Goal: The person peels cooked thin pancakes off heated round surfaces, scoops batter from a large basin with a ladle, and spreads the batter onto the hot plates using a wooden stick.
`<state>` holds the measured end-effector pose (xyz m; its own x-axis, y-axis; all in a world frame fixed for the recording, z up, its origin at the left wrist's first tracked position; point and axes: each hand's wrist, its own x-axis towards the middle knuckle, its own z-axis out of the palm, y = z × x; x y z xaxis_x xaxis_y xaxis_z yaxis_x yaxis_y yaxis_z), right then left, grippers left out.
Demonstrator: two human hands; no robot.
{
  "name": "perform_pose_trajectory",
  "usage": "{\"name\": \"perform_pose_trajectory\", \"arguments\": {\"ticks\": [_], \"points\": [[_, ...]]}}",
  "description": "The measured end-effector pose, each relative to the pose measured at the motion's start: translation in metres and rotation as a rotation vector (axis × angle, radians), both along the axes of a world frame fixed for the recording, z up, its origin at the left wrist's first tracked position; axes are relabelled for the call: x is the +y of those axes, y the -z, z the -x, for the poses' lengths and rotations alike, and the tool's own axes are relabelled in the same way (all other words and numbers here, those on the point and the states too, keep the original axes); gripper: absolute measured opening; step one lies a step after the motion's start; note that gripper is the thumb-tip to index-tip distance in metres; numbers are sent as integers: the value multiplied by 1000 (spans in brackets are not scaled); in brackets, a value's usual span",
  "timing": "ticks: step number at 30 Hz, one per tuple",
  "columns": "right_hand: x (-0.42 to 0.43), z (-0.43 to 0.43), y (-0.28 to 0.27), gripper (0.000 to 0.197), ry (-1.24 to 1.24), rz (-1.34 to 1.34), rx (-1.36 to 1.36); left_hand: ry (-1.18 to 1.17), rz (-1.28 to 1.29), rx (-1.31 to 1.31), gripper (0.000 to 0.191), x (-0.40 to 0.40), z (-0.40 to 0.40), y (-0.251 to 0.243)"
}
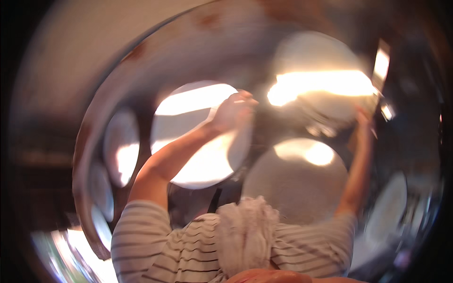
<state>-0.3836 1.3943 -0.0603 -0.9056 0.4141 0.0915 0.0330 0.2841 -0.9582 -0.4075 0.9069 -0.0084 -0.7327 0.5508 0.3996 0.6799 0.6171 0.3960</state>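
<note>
My left hand (235, 110) is over the right part of a round, pale plate-like surface (193, 148) with bright glare. Its fingers are bent and blurred, and whether anything is between them cannot be told. My right hand (363, 118) reaches forward to the lower right edge of another round pale surface (318, 53), partly washed out by light. Beside that hand stands a long, narrow, shiny strip (381, 63); blur hides whether the hand touches it. Nearer my body lies a third round, greyish surface (293, 184), between my arms.
Several smaller round pale surfaces stand out at the left, one of them (122, 146) upright-looking in the lens's bend. Another oval one (387, 207) is at the lower right. A curved rim (79, 141) runs around the left side. A pale cloth (246, 237) hangs at my chest.
</note>
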Motion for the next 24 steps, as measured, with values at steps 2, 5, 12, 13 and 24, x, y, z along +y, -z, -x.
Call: {"name": "perform_pose_trajectory", "arguments": {"ticks": [2, 5, 12, 13, 24], "points": [[-7, -9, 11, 29, -28, -152, -3, -77, 74, 109, 27, -63, -70, -10], [-37, -56, -7, 26, 5, -402, 13, -293, 20, -92, 29, -122, -182, -12], [-409, -204, -30, 18, -970, -251, -254, -908, 129, -651, 31, -266, -446, 37], [-465, -226, -13, 19, -1144, -197, 8, -938, 175, -797, 31, -279, -492, 47], [-785, -402, -33, 32, -1575, -226, -143, -1673, -48, -206, 26, -508, -748, 25]]}}
